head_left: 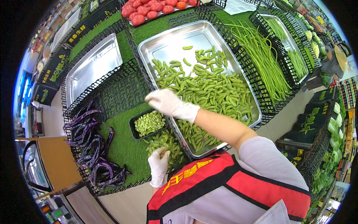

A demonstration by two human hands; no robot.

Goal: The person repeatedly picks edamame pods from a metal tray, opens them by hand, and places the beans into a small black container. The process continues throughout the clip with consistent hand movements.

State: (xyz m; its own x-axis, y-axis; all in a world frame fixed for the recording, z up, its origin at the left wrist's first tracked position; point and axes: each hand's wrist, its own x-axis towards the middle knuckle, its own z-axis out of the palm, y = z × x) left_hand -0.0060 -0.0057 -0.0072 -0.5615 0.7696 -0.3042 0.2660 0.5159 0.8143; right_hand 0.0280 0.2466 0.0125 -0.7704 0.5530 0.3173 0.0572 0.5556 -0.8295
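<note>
My right hand [165,102], in a white glove, hovers over the left rim of a steel tray [179,25], just above a small black plastic tray [133,131]. Its fingers are curled and slightly blurred, so what they hold is hidden. Green soybean pods [212,89] cover much of the steel tray. Shelled green beans [150,123] fill the small tray. Lower down, my left hand [159,163], also gloved, has thumb and fingers brought together; I cannot tell whether something is between them. It is beside a heap of green pods or hulls [165,142] on artificial turf [120,151].
Purple eggplants [96,148] lie to the left, below another steel tray [95,70]. Yardlong beans [260,58] fill the right-hand section behind a black plastic lattice divider [237,47]. Tomatoes [151,9] are at the back. A person [332,65] is at far right.
</note>
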